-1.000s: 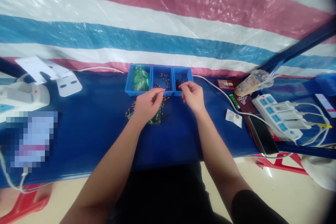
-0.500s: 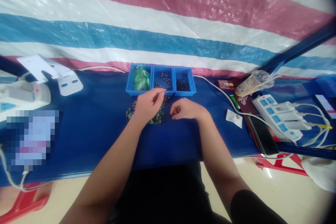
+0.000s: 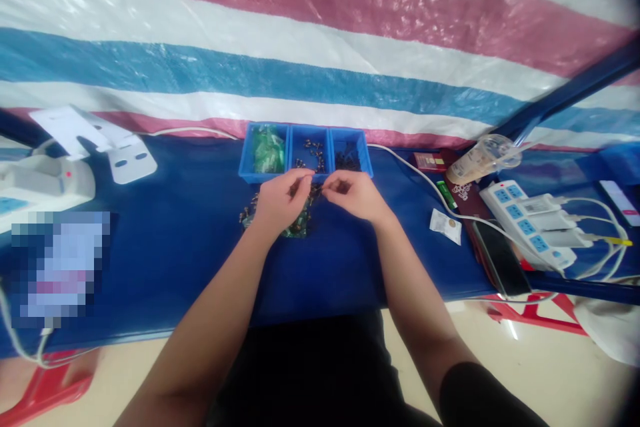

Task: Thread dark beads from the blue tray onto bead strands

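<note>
Three joined blue bins (image 3: pixel 309 178) stand at the back of the bench (image 3: pixel 320 273) — a green bag (image 3: pixel 269 150), small metal parts (image 3: pixel 321 160) and dark pieces (image 3: pixel 347 160) in them. Just in front, the left hand (image 3: pixel 283 200) and right hand (image 3: pixel 358 195) nearly meet over a metal-and-green pile (image 3: pixel 297 225), fingers pinched narrow — I cannot tell on what.
</note>
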`<control>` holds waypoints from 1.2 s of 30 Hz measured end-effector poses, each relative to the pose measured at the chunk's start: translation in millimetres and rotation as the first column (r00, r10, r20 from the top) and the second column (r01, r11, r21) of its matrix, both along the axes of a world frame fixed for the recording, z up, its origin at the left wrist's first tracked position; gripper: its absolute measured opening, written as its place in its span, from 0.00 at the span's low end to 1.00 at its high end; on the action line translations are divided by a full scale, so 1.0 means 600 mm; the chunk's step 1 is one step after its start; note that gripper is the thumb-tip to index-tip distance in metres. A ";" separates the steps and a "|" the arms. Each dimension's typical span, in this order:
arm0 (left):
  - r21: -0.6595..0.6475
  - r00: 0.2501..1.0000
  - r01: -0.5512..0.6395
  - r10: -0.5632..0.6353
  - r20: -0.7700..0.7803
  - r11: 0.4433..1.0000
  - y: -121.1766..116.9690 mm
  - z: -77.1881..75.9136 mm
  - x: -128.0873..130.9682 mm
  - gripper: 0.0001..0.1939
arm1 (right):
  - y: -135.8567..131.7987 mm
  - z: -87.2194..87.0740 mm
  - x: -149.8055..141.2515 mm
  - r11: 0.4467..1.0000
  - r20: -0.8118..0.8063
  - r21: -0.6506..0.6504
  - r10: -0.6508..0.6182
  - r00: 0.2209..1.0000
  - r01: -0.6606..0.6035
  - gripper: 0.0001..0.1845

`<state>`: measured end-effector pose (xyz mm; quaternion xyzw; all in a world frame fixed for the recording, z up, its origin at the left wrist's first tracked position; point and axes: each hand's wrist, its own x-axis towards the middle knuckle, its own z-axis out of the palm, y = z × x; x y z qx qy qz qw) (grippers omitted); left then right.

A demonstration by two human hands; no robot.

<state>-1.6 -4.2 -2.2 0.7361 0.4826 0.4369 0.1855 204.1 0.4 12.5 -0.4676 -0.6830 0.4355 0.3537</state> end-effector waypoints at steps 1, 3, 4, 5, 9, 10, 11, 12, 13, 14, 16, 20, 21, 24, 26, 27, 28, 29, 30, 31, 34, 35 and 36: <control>0.001 1.000 0.007 -0.007 0.012 1.000 0.000 0.000 0.000 0.13 | 0.002 -0.003 -0.002 0.996 -0.037 0.032 -0.087 0.996 0.088 0.07; 0.004 0.999 0.024 -0.024 0.025 1.000 -0.001 0.000 0.001 0.13 | 0.006 -0.007 -0.007 0.976 -0.111 0.052 -0.206 0.972 0.213 0.09; 0.004 0.999 0.030 -0.030 0.027 1.000 0.000 -0.001 0.002 0.13 | 0.007 -0.008 -0.009 0.969 -0.141 0.048 -0.232 0.962 0.241 0.09; 0.003 0.999 0.033 -0.033 0.024 0.999 0.000 -0.002 0.003 0.13 | 0.007 -0.009 -0.012 0.966 -0.163 0.044 -0.243 0.956 0.253 0.10; 0.006 1.000 0.019 -0.019 0.000 1.000 0.003 -0.006 0.004 0.11 | 0.005 -0.008 -0.019 0.969 -0.169 0.040 -0.235 0.957 0.244 0.10; 0.009 1.000 0.015 -0.015 -0.006 1.000 0.004 -0.007 0.004 0.10 | 0.004 -0.007 -0.020 0.970 -0.160 0.035 -0.232 0.959 0.241 0.09; 0.010 1.000 0.010 -0.010 -0.009 1.000 0.004 -0.008 0.003 0.10 | 0.003 -0.006 -0.021 0.972 -0.150 0.026 -0.228 0.962 0.234 0.10; 0.007 1.000 0.005 -0.005 -0.008 1.000 0.004 -0.009 0.003 0.10 | 0.002 -0.006 -0.021 0.974 -0.141 0.015 -0.221 0.965 0.225 0.10; 0.000 1.000 0.001 -0.001 -0.004 1.000 0.004 -0.009 0.003 0.09 | 0.002 -0.005 -0.021 0.977 -0.133 0.005 -0.212 0.968 0.215 0.10; -0.010 1.000 -0.002 0.002 0.003 1.000 0.003 -0.009 0.003 0.09 | 0.001 -0.004 -0.022 0.979 -0.124 -0.005 -0.203 0.971 0.204 0.10; -0.034 1.000 0.001 0.000 0.024 0.999 0.001 -0.008 0.003 0.09 | 0.000 -0.003 -0.023 0.981 -0.106 -0.009 -0.195 0.975 0.196 0.10; -0.072 0.997 0.047 -0.043 0.060 0.996 -0.001 -0.007 0.003 0.12 | -0.004 -0.002 -0.025 0.973 -0.070 0.033 -0.224 0.972 0.226 0.11; -0.067 0.997 0.055 -0.051 0.054 0.996 0.000 -0.007 0.003 0.12 | -0.004 -0.002 -0.025 0.971 -0.062 0.043 -0.231 0.971 0.233 0.11; -0.024 0.999 0.037 -0.037 -0.007 0.999 0.003 -0.009 0.003 0.11 | -0.006 -0.001 -0.026 0.972 -0.050 0.046 -0.227 0.972 0.230 0.11; 0.002 0.999 0.016 -0.015 -0.042 1.000 0.004 -0.009 0.003 0.09 | -0.006 0.000 -0.025 0.976 -0.061 0.047 -0.208 0.976 0.211 0.11; 0.011 0.999 0.008 -0.008 -0.047 1.000 0.005 -0.009 0.002 0.09 | -0.006 0.000 -0.025 0.978 -0.073 0.054 -0.197 0.978 0.201 0.11; 0.017 0.999 0.004 -0.003 -0.047 1.000 0.006 -0.009 0.002 0.09 | -0.006 0.000 -0.025 0.980 -0.085 0.063 -0.184 0.979 0.190 0.11; 0.023 0.999 0.001 0.000 -0.043 1.000 0.006 -0.010 0.001 0.09 | -0.005 0.000 -0.025 0.981 -0.094 0.070 -0.174 0.980 0.181 0.12; 0.026 0.999 -0.003 0.004 -0.039 1.000 0.006 -0.010 0.001 0.09 | -0.005 0.001 -0.024 0.982 -0.097 0.072 -0.166 0.981 0.174 0.13; 0.028 0.999 -0.004 0.005 -0.036 1.000 0.006 -0.010 0.001 0.09 | -0.005 0.001 -0.024 0.983 -0.093 0.070 -0.162 0.982 0.168 0.14; 0.031 0.999 -0.006 0.008 -0.036 1.000 0.006 -0.010 0.001 0.09 | -0.005 0.001 -0.025 0.985 -0.067 0.055 -0.158 0.985 0.162 0.15; 0.033 0.999 -0.009 0.011 -0.036 0.999 0.006 -0.010 0.001 0.09 | -0.005 0.000 -0.025 0.985 -0.067 0.056 -0.162 0.985 0.166 0.15; 0.036 0.999 -0.012 0.013 -0.037 0.999 0.006 -0.010 0.001 0.10 | -0.005 -0.002 -0.025 0.984 -0.071 0.059 -0.165 0.984 0.170 0.15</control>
